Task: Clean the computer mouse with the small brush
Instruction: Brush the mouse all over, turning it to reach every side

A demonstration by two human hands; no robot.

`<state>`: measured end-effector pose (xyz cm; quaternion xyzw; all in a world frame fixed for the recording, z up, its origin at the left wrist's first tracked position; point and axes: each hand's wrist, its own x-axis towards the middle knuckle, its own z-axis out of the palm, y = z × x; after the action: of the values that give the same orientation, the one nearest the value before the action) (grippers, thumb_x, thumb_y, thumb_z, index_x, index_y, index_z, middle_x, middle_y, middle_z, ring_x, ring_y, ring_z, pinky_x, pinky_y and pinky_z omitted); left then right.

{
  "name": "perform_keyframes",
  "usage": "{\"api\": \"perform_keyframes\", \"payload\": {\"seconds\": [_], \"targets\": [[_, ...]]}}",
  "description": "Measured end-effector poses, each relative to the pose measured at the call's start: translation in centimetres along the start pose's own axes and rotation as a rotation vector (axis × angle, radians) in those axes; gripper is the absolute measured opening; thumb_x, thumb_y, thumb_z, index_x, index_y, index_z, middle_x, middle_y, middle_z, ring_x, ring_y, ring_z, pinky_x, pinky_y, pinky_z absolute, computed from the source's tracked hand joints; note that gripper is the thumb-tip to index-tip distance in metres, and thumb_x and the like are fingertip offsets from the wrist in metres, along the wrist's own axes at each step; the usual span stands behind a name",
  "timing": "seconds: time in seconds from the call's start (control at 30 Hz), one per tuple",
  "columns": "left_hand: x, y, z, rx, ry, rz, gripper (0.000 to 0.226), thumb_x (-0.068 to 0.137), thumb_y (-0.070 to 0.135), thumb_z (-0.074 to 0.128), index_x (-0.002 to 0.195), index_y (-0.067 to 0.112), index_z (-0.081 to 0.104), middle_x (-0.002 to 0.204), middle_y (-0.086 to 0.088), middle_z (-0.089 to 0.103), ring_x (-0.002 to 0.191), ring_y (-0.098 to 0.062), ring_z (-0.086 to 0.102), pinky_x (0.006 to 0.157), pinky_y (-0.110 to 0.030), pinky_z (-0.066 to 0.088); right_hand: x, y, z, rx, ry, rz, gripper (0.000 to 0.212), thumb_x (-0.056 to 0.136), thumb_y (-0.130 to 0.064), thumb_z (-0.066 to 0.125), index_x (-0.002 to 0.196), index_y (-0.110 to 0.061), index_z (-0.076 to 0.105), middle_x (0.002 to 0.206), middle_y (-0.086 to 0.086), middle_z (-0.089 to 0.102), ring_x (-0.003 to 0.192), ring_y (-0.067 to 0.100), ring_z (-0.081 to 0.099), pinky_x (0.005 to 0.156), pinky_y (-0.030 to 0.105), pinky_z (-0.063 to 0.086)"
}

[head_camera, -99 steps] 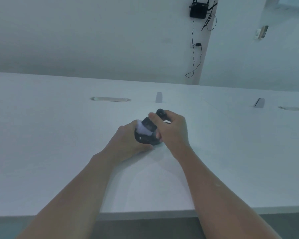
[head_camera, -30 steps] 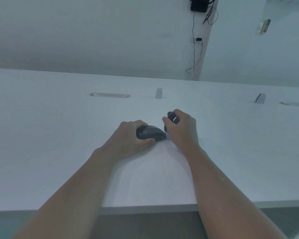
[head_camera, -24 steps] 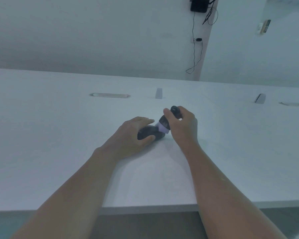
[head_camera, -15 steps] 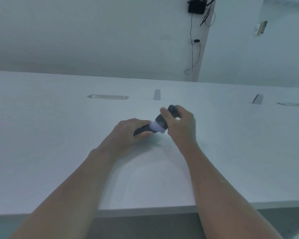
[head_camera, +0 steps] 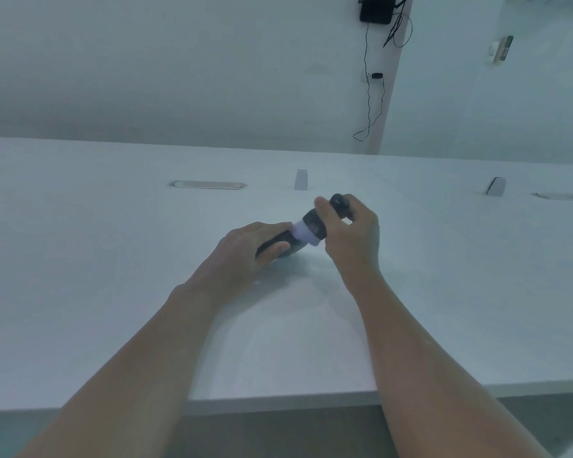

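A dark computer mouse [head_camera: 278,247] rests on the white table [head_camera: 113,259], mostly covered by my left hand [head_camera: 245,252], which grips it from the left with the thumb on its near side. My right hand [head_camera: 351,239] is closed around the small brush [head_camera: 315,226], a dark stubby handle with a pale tuft of bristles. The brush slants down to the left and its bristles press on the top right of the mouse.
Two flat oval cable grommets [head_camera: 207,184] [head_camera: 561,196] are set into the tabletop farther back. Two small grey upright brackets [head_camera: 301,179] [head_camera: 495,186] stand near them. The table's front edge [head_camera: 278,403] runs just below my forearms. A black box with hanging cables [head_camera: 376,9] is on the far wall.
My right hand lifted the brush from beside the mouse and swung its bristles onto the mouse's top. My left hand stayed on the mouse, tilting it slightly.
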<state>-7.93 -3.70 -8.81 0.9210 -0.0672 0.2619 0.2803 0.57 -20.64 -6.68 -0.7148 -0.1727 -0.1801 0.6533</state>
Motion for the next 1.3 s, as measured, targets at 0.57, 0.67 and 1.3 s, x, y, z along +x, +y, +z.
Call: {"api": "perform_keyframes", "payload": {"seconds": [0.57, 0.67, 1.3], "targets": [[-0.4, 0.7, -0.5, -0.017, -0.017, -0.059, 0.010, 0.094, 0.037, 0.063, 0.099, 0.031, 0.069, 0.086, 0.012, 0.065, 0.076, -0.003, 0.054, 0.070, -0.029, 0.045, -0.8, -0.4, 0.4, 0.032, -0.213, -0.051, 0.030, 0.094, -0.025, 0.075, 0.076, -0.006, 0.060, 0.057, -0.006, 0.055, 0.043, 0.017, 0.046, 0.045, 0.021, 0.037], [-0.5, 0.8, -0.6, 0.004, -0.023, -0.072, 0.037, 0.090, 0.047, 0.056, 0.105, 0.015, 0.066, 0.091, -0.002, 0.067, 0.080, -0.020, 0.056, 0.076, -0.047, 0.051, -0.5, 0.0, 0.4, -0.077, -0.044, -0.080, 0.027, 0.092, -0.026, 0.075, 0.077, -0.009, 0.062, 0.064, -0.007, 0.059, 0.057, 0.017, 0.054, 0.057, 0.022, 0.043], [-0.6, 0.5, -0.4, -0.079, 0.048, -0.109, 0.014, 0.091, 0.030, 0.073, 0.105, 0.033, 0.072, 0.091, 0.013, 0.071, 0.072, 0.002, 0.066, 0.069, -0.024, 0.050, -0.7, -1.0, 0.2, 0.085, -0.148, -0.018, 0.033, 0.093, -0.026, 0.076, 0.083, 0.003, 0.065, 0.054, 0.003, 0.059, 0.037, 0.015, 0.049, 0.045, 0.022, 0.042]]}}
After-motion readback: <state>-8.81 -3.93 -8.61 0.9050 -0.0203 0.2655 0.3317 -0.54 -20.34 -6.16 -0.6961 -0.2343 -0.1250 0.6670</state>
